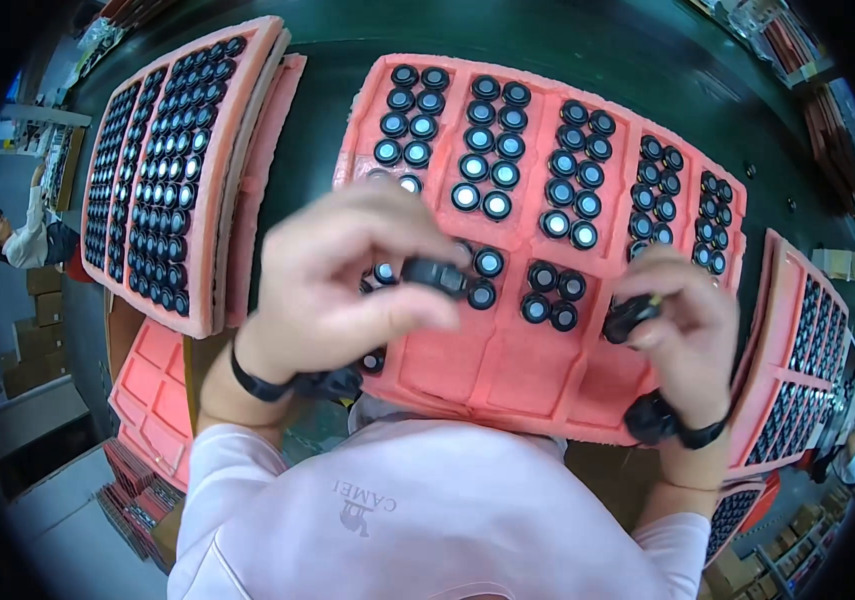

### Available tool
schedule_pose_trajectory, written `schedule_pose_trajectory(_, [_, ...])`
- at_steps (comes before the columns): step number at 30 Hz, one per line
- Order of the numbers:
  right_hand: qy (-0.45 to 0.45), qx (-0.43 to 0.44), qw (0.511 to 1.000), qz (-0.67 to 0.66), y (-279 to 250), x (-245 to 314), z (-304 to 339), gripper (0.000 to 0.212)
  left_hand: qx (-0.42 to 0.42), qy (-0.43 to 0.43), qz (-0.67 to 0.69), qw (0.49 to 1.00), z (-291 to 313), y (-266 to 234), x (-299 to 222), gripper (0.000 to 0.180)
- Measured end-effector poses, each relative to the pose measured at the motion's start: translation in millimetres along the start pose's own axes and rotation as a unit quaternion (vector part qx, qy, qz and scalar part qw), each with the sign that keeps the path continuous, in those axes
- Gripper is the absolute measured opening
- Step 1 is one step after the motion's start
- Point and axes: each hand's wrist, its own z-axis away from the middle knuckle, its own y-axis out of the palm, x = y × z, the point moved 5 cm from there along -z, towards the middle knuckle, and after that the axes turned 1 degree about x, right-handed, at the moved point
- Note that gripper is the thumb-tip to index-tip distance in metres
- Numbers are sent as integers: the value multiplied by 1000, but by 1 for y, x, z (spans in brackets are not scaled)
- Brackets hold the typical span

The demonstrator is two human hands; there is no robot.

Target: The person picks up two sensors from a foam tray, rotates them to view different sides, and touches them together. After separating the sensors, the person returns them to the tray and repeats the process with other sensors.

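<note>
My left hand (337, 275) pinches a small black round part (434, 273) between thumb and fingers, held just above the pink foam tray (477, 350) in front of me. My right hand (682, 325) grips another small black part (629, 317) over the tray's right side. The tray has rows of black ring-shaped parts with pale centres (492, 160) filling its far half; the near half of its channels holds only a few. Both wrists wear black bands.
A full pink tray (162, 170) lies on a stack at the left, another (797, 360) at the right, on a dark green table (547, 40). More pink trays (152, 400) sit lower left. Another person (22, 240) stands far left. Cardboard boxes lie on the floor.
</note>
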Motion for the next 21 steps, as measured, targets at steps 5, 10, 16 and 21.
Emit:
schedule_pose_trajectory(5, [29, -22, 999, -18, 51, -17, 25, 29, -44, -56, 42, 997, 49, 37, 4, 24])
schedule_pose_trajectory(10, [-26, -61, 997, -31, 58, -31, 36, 34, -46, -53, 62, 996, 51, 55, 11, 22])
schedule_pose_trajectory(16, [-60, -73, 995, 7, 56, -39, 43, 33, -24, -55, 34, 998, 47, 63, 14, 23])
schedule_pose_trajectory(21, [-44, -67, 997, 15, 51, -35, 43, 30, -19, -73, 49, 996, 46, 65, 16, 26])
